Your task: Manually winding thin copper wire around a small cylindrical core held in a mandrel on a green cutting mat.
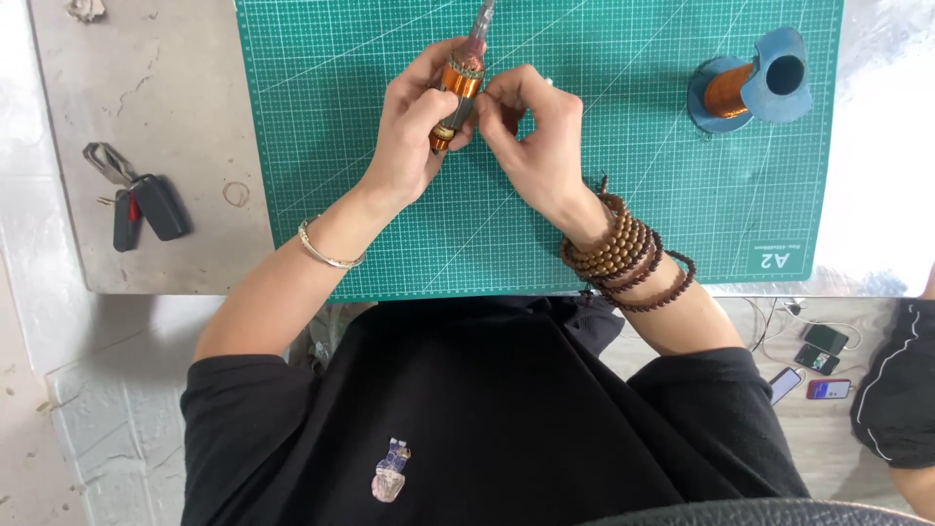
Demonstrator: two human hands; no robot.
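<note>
Over the green cutting mat, the left hand is gripping a copper-wound coil while the right hand is pinching beside it, risking loosened windings if the spool at two o'clock snags.

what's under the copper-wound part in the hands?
Green cutting mat lies under the copper-wound part, held by left hand and right hand. Fingers cover its lower end and the mat directly beneath.

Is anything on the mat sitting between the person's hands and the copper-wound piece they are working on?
Nothing visible does. The left hand already grips the copper-wound armature, and the right hand touches it from the other side. The copper wire spool lies apart on the green cutting mat.
</note>
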